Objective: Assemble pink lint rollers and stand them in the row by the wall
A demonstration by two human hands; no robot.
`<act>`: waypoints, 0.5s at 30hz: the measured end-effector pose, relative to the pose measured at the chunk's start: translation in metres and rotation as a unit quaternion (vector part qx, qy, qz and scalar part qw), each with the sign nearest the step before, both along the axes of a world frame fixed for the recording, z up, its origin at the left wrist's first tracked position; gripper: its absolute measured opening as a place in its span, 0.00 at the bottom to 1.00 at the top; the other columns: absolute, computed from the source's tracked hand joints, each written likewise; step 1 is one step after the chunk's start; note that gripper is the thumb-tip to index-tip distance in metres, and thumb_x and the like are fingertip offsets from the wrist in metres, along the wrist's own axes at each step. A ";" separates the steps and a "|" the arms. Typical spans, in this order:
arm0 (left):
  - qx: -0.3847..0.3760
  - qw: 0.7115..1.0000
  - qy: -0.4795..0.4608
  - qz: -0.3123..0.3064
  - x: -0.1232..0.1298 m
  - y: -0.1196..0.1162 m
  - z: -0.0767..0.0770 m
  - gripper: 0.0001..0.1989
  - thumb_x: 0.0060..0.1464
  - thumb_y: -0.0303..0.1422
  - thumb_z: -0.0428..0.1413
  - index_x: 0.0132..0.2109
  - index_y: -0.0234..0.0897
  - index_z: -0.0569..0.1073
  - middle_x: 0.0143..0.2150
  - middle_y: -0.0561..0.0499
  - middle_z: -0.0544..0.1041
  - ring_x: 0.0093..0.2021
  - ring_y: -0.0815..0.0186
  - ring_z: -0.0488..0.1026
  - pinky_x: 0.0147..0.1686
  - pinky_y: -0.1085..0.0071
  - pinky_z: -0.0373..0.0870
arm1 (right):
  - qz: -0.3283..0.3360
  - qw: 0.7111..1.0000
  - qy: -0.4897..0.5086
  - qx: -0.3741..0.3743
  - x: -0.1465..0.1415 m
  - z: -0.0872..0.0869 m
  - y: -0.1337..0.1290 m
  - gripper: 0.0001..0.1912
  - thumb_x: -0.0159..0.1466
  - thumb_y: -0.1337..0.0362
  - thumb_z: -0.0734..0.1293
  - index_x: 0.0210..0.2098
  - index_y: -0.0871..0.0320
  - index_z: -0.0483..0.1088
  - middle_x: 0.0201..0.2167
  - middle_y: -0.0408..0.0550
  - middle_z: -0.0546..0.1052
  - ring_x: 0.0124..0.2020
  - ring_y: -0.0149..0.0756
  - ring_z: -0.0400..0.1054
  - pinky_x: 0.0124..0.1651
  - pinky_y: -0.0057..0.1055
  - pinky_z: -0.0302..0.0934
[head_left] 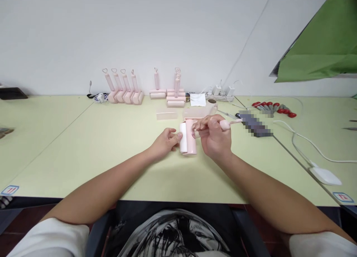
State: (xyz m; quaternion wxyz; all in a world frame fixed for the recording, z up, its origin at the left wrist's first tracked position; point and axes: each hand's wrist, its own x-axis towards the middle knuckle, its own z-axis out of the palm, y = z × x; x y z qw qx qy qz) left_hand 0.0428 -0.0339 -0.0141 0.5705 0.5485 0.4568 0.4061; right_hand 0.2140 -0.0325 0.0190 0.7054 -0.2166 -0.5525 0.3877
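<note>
A pink lint roller with a white paper roll (183, 138) lies in front of me, its head turned lengthwise away from me. My right hand (216, 136) is closed round its clear pink handle, which points right and ends in a pale pink cap (225, 125). On the roller's left side, my left hand (166, 141) presses its thumb against the white roll, with the other fingers bent beside it. Just behind the roller head lie clear pink plastic covers (166, 115), partly hidden by my right hand.
Several finished-looking pink lint rollers (126, 95) stand at the back left, more (175, 100) at back centre. A power strip (224, 98) runs along the wall. Right of me are a blurred dark phone-like object (256, 125), red-handled tools (272, 107) and a white charger with cable (325, 175).
</note>
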 end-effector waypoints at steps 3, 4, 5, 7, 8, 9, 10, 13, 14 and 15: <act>-0.066 0.993 -0.093 -0.027 0.003 0.004 0.002 0.33 0.46 0.51 0.65 0.51 0.35 0.64 0.41 0.44 0.76 0.38 0.60 0.77 0.34 0.63 0.75 | 0.006 0.997 0.036 -0.072 -0.001 -0.005 0.008 0.17 0.62 0.48 0.68 0.28 0.55 0.67 0.25 0.41 0.70 0.29 0.32 0.69 0.36 0.33 0.67; -0.057 0.993 -0.103 -0.014 0.002 0.005 0.004 0.34 0.44 0.50 0.67 0.50 0.35 0.64 0.41 0.44 0.77 0.38 0.59 0.77 0.33 0.64 0.75 | -0.001 0.996 0.025 -0.090 -0.001 -0.007 0.011 0.18 0.61 0.46 0.68 0.30 0.55 0.68 0.26 0.41 0.71 0.28 0.31 0.69 0.34 0.31 0.66; -0.040 0.994 -0.104 0.007 0.000 0.005 0.007 0.34 0.43 0.48 0.68 0.50 0.36 0.64 0.41 0.44 0.77 0.37 0.59 0.77 0.32 0.65 0.74 | -0.006 0.994 0.007 -0.109 0.000 -0.009 0.012 0.18 0.60 0.46 0.69 0.31 0.54 0.69 0.25 0.40 0.70 0.26 0.30 0.67 0.30 0.28 0.64; -0.001 0.994 -0.100 0.046 -0.005 0.004 0.011 0.35 0.42 0.47 0.69 0.51 0.36 0.65 0.41 0.44 0.78 0.36 0.60 0.77 0.30 0.68 0.72 | 0.010 0.985 -0.041 -0.165 0.002 -0.013 0.014 0.18 0.58 0.46 0.70 0.32 0.54 0.68 0.20 0.37 0.68 0.19 0.27 0.62 0.21 0.25 0.56; 0.014 0.993 -0.098 0.058 -0.007 0.004 0.014 0.35 0.42 0.47 0.69 0.51 0.36 0.65 0.41 0.44 0.78 0.35 0.60 0.77 0.29 0.69 0.72 | 0.028 0.978 -0.062 -0.199 0.002 -0.013 0.014 0.18 0.57 0.46 0.71 0.30 0.55 0.67 0.17 0.36 0.66 0.15 0.25 0.58 0.17 0.24 0.51; 0.026 0.993 -0.097 0.066 -0.009 0.003 0.015 0.35 0.42 0.47 0.68 0.52 0.35 0.65 0.40 0.44 0.78 0.35 0.61 0.77 0.29 0.69 0.71 | 0.050 0.969 -0.075 -0.230 0.002 -0.014 0.014 0.19 0.57 0.47 0.71 0.28 0.55 0.66 0.15 0.35 0.65 0.13 0.24 0.55 0.15 0.24 0.47; 0.036 0.992 -0.096 0.070 -0.010 0.002 0.016 0.35 0.43 0.48 0.68 0.52 0.35 0.65 0.40 0.45 0.78 0.35 0.61 0.76 0.30 0.69 0.71 | 0.069 0.961 -0.081 -0.254 0.001 -0.014 0.013 0.19 0.56 0.48 0.71 0.26 0.55 0.64 0.15 0.35 0.66 0.12 0.23 0.53 0.14 0.24 0.45; 0.082 0.993 -0.080 0.038 -0.013 0.003 0.015 0.38 0.45 0.50 0.66 0.56 0.35 0.63 0.43 0.43 0.78 0.40 0.59 0.76 0.36 0.65 0.73 | 0.089 0.957 -0.065 -0.267 -0.001 -0.013 0.009 0.20 0.55 0.49 0.72 0.23 0.56 0.63 0.16 0.38 0.70 0.11 0.23 0.55 0.14 0.24 0.47; 0.105 0.992 -0.065 0.018 -0.015 0.005 0.014 0.40 0.45 0.51 0.65 0.58 0.36 0.61 0.47 0.41 0.77 0.43 0.57 0.76 0.39 0.63 0.73 | 0.089 0.960 -0.056 -0.260 -0.002 -0.013 0.009 0.19 0.55 0.50 0.72 0.24 0.56 0.64 0.16 0.38 0.70 0.11 0.23 0.56 0.14 0.24 0.48; 0.125 0.992 -0.035 -0.002 -0.018 0.008 0.012 0.42 0.46 0.51 0.64 0.61 0.37 0.58 0.51 0.40 0.75 0.46 0.56 0.76 0.41 0.62 0.73 | 0.087 0.963 -0.047 -0.251 -0.001 -0.013 0.009 0.18 0.55 0.50 0.72 0.24 0.56 0.64 0.16 0.38 0.71 0.11 0.24 0.56 0.14 0.24 0.48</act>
